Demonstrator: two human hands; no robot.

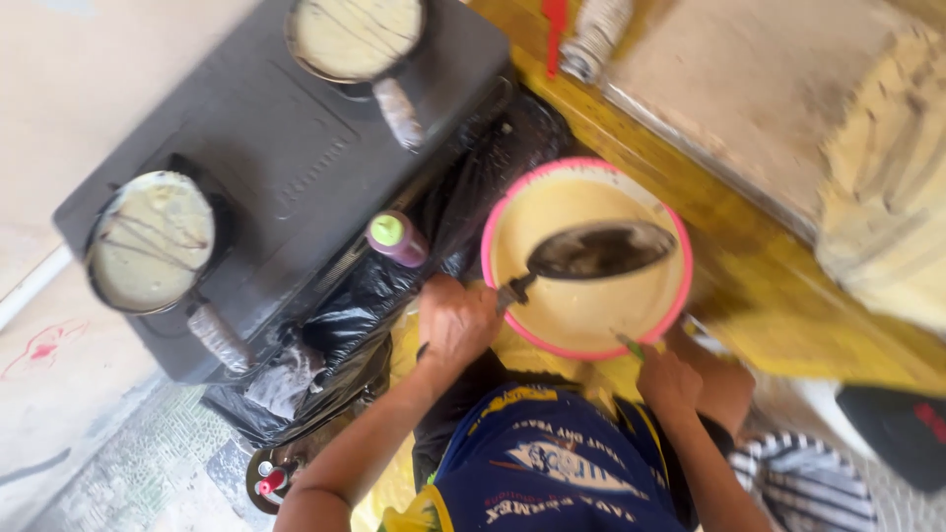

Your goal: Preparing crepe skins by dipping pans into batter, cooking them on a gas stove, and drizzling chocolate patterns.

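Two pans [150, 239] on the stove already hold batter, while the left hand [455, 320] grips a third pan [599, 250] over the pink bowl [512, 207], which the right hand [668, 379] grips at its near rim.

top pan [355, 37] cut off, whole view blurred

dark stove [296, 148] set on the floor [59, 79], two batter-filled pans [150, 239] parked on top, black plastic bag [345, 305] bunched beside it, pink-rimmed batter bowl [512, 212] sat on yellow sheet [778, 296], pale mat [749, 79] laid further back
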